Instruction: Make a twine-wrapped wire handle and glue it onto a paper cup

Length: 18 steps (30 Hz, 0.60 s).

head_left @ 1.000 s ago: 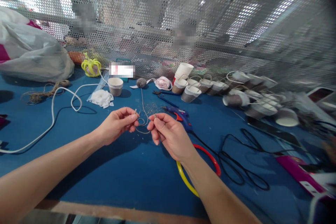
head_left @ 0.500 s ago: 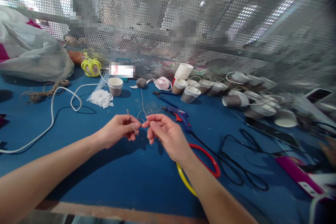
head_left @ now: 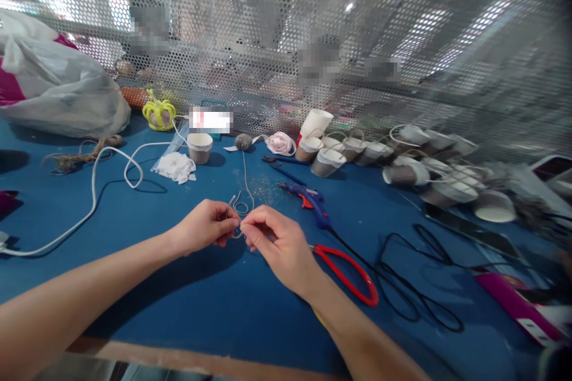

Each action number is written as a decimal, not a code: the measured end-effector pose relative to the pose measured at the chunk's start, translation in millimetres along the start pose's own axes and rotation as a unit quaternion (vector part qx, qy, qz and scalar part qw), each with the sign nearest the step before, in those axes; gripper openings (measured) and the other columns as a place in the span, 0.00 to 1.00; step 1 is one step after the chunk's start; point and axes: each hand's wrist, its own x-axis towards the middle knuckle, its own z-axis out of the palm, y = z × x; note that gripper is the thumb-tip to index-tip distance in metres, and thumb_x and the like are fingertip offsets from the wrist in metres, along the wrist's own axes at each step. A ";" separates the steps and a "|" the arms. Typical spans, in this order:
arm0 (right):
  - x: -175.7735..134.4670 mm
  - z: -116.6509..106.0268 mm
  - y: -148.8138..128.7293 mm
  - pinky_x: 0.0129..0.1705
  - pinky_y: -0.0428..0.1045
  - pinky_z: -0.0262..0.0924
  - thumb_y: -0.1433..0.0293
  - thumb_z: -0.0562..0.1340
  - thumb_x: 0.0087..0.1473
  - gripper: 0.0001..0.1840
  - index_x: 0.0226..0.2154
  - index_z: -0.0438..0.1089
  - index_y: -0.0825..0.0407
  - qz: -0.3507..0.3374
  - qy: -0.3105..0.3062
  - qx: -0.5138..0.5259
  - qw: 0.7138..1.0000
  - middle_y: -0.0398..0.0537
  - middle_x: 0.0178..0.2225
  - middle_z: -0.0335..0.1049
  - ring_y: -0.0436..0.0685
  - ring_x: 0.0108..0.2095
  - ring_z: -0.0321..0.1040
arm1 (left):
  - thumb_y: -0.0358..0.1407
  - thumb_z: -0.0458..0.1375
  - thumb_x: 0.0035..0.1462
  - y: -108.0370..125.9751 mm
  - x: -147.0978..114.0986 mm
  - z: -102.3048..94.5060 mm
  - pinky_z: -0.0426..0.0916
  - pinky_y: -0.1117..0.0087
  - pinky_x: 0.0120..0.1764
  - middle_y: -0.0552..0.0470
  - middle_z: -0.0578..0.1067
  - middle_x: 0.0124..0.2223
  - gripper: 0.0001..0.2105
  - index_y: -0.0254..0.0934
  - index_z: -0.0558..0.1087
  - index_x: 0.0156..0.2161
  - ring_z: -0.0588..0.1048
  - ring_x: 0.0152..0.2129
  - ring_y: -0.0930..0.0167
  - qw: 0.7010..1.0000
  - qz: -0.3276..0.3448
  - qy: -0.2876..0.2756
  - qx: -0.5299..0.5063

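Observation:
My left hand (head_left: 209, 227) is closed in a pinch on a thin grey cord. Close beside it, my right hand (head_left: 281, 245) pinches at the same spot, its thumb and forefinger tips almost meeting the left ones. A small loop of cord shows under the fingertips. Just beyond the hands lies a loose coil of grey cord (head_left: 241, 208), from which a strand runs back to a small grey ball of cord (head_left: 243, 141). Red-handled scissors (head_left: 348, 274) lie partly under my right forearm. A blue glue gun (head_left: 308, 199) rests to the right.
Fabric-lined cups with handles (head_left: 328, 161) stand at the back right, a single cup (head_left: 199, 147) at the back left. White scraps (head_left: 176, 166), dark pliers (head_left: 286, 162), a pink ribbon roll (head_left: 281, 143), a phone (head_left: 471, 230) and a purple power strip (head_left: 518, 306) lie around. Cables cross both sides.
Both hands have drawn closer and slightly lower, and the right fingers have closed into a pinch. The cord coil behind them shows more. My right forearm now covers most of the yellow handle.

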 end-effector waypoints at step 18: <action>22.6 -17.4 -3.9 0.21 0.43 0.53 0.61 0.65 0.41 0.14 0.25 0.67 0.54 0.207 0.105 0.380 0.895 0.40 0.22 0.62 0.44 0.20 0.57 | 0.34 0.57 0.50 31.0 5.0 -25.2 0.61 0.73 0.31 0.48 0.72 0.29 0.05 0.37 0.76 0.30 0.69 0.25 0.73 0.922 0.310 0.063 0.223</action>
